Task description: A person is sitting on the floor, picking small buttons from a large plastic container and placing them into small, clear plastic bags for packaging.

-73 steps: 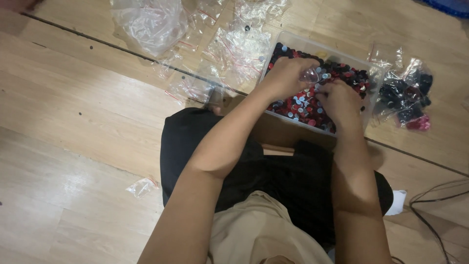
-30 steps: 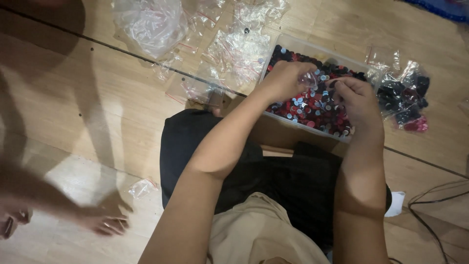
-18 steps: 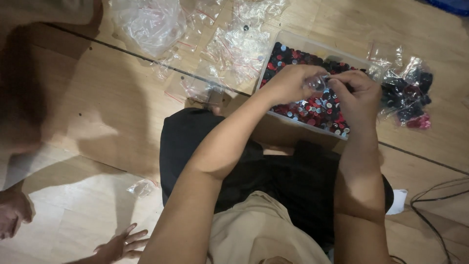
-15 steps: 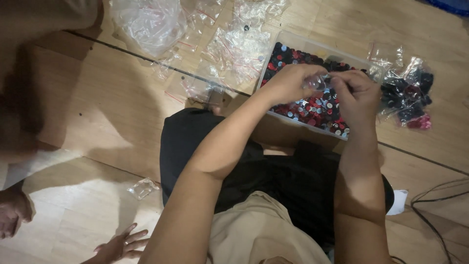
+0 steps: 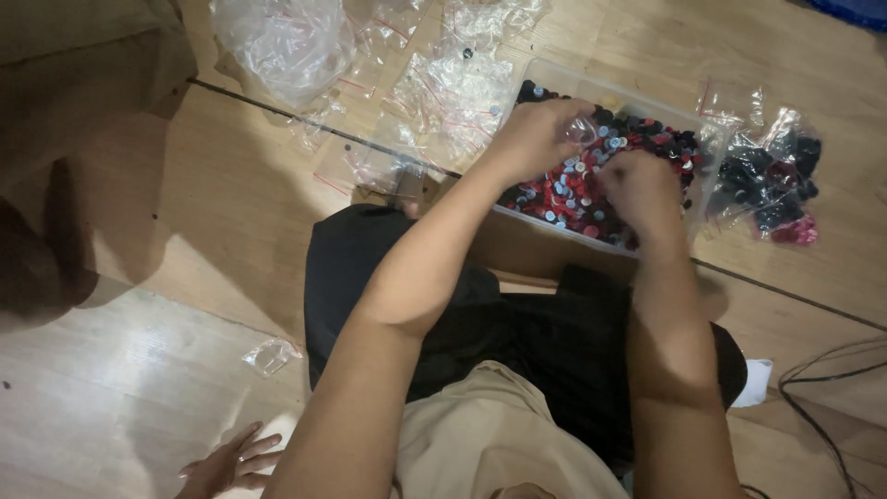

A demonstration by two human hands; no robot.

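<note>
Both hands over clear tub of red/black/white buttons on floor. Left hand fingers pinch small clear bag; right hand just beside, knuckles up, grip hidden – can't tell

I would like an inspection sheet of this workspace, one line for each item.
Surface: light wooden floor with a dark seam running across.
Job's things: clear plastic box full of small red, black and pale buttons; small clear bag at the left hand.
Clutter: heap of empty clear bags; filled bags of dark and pink pieces; one loose bag.
Hands: left hand pinches the small clear bag; right hand is over the buttons, its fingers hidden.
Cables: dark cables at the right edge.
Surroundings: another person's hand on the floor, bottom left.
</note>
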